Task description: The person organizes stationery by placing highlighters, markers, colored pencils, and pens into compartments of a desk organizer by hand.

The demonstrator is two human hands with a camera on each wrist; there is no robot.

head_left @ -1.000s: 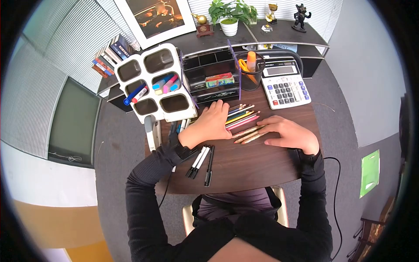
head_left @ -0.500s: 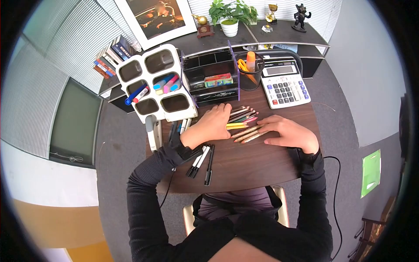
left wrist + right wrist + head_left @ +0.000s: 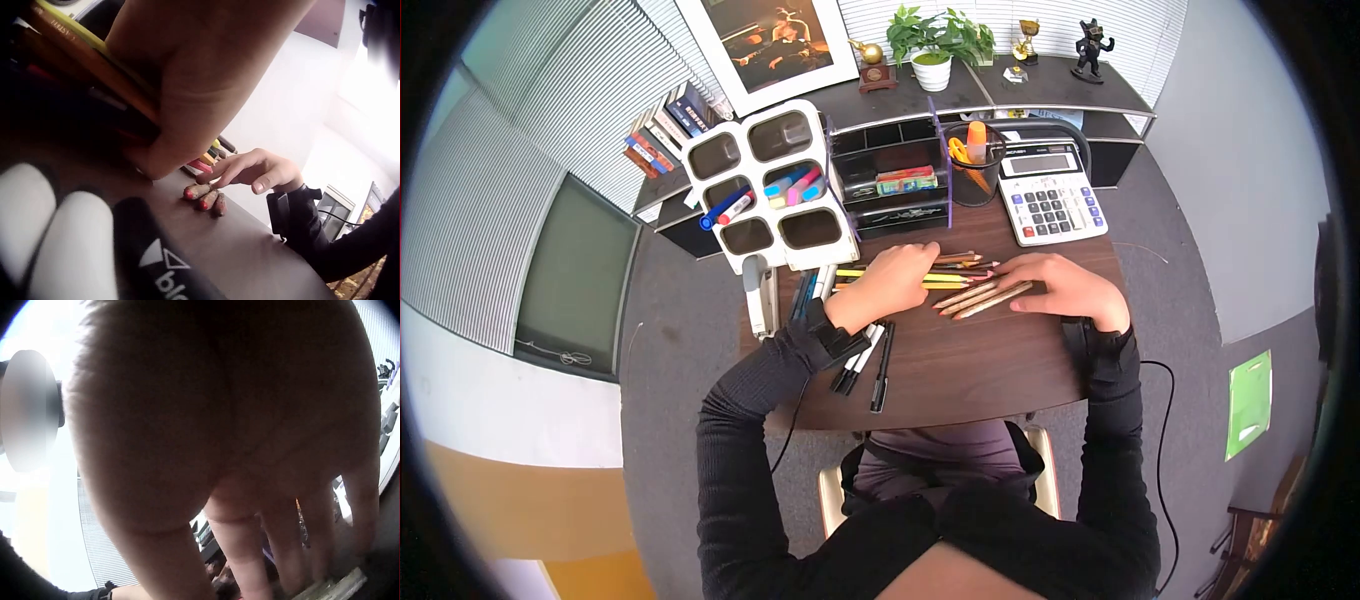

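Nearest me, close to the near edge of the dark brown wood-grain desk and left of its middle, a slim black pen lies beside white-barrelled pens with black caps, all slanting toward me.

Beyond them my left hand curls round a bunch of slender coloured pencils, yellow, red and brown among them; their ends stick out on both sides of it, and my fingertips are hidden. The bunch lies across the middle of the desk. Just right of it, three rough, bark-brown pencils with red tips lie side by side, and my right hand rests on them, fingers extended and relaxed, thumb apart, gripping nothing.

Near the left edge stands a grey-and-white stapler, with blue and white markers lying between it and my left wrist.

Farther off, toward the far left corner, is a white organiser with six dark openings, coloured markers in its middle row. Along the far edge follow a black tiered organiser with purple sides, a black mesh cup holding orange-handled scissors, and, by the far right corner, a white calculator.

Behind the desk, a black shelf carries a leafy green plant in a white pot.
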